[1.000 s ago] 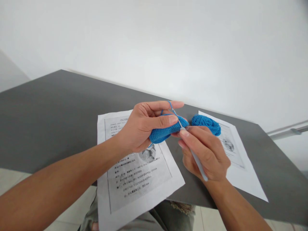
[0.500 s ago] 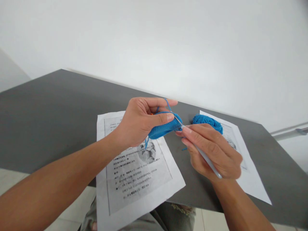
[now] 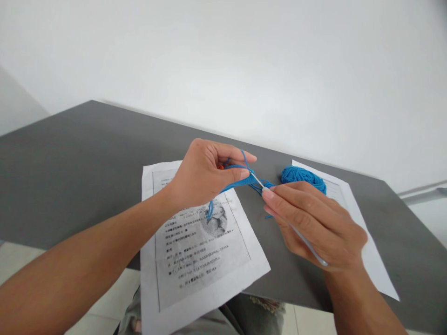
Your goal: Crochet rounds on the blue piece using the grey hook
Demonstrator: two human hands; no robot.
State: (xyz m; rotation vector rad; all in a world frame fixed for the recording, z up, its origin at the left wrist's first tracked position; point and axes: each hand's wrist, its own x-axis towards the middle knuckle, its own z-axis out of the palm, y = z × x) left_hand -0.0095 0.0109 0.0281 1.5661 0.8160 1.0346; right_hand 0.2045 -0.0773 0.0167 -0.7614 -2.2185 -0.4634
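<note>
My left hand point(image 3: 204, 174) pinches a piece of blue crochet work point(image 3: 239, 179) between thumb and fingers, its index finger stretched out with a strand of blue yarn point(image 3: 245, 159) running over it. A small orange bit point(image 3: 220, 166) shows beside the work, partly covered by the fingers. In my right hand point(image 3: 310, 218) lies a crochet hook point(image 3: 258, 180) with a pale handle, held like a pen. The hook's tip meets the edge of the work near my left thumb. A loose tail of blue yarn point(image 3: 210, 210) dangles below my left hand.
A ball of blue yarn point(image 3: 303, 178) rests on a second white sheet point(image 3: 372, 265) at the right. A printed sheet point(image 3: 206, 279) with a picture lies under my left hand, overhanging the front edge of the grey table point(image 3: 87, 172). A white wall point(image 3: 223, 70) rises behind.
My right hand has moved slightly right and down with the crochet hook. The blue work has tilted in my left hand, so less of its face shows, and yarn behind it is now visible.
</note>
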